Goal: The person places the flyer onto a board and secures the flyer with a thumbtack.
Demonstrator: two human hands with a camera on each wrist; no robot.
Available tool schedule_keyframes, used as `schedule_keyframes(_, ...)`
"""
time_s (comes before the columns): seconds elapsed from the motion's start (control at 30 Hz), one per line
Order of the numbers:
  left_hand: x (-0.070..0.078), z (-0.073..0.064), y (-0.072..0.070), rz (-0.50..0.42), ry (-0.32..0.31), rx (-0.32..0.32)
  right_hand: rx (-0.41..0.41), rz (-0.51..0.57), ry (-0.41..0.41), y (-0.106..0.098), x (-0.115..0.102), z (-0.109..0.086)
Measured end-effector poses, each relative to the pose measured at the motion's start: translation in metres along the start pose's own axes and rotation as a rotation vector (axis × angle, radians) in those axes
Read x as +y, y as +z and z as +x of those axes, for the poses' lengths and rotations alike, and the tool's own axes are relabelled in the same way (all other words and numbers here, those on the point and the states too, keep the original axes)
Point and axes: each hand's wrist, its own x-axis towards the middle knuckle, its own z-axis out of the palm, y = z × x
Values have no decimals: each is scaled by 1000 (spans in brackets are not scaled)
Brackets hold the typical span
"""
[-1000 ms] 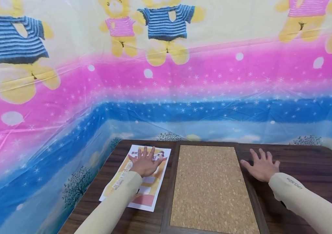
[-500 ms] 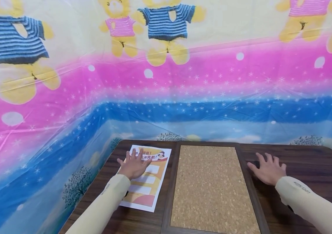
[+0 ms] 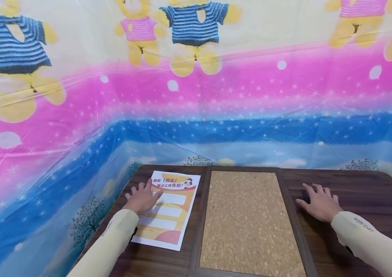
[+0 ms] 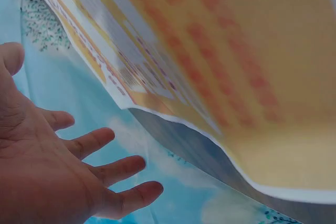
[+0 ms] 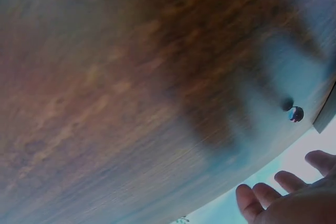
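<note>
A printed sheet of paper [image 3: 171,210], white-edged with orange and yellow patterns and red lettering, lies on the left of the dark wooden table. My left hand [image 3: 143,198] is over its left edge, fingers spread, holding nothing. In the left wrist view the same hand [image 4: 58,166] shows palm and loosely bent fingers, with a gap between it and the sheet [image 4: 173,51]. On the right, my right hand [image 3: 321,204] is above bare wood with relaxed, slightly bent fingers. The right wrist view has that hand [image 5: 299,198] in its lower corner, holding nothing.
A cork board [image 3: 248,223] in a dark wooden frame occupies the middle of the table [image 3: 362,192]. Behind and to the left hangs a cloth backdrop [image 3: 216,92] with bears and snowflakes. One small round shiny thing [image 5: 296,114] shows in the right wrist view.
My left hand has moved left and slightly nearer me, uncovering the sheet's heading. The right hand has shifted a little right and toward me. The sheet and board stay where they were.
</note>
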Motion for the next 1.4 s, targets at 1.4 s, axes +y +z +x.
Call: schedule_keyframes(1.4,-61,-36,-3,62,-48,-93,118,51,-201,1,27,-21)
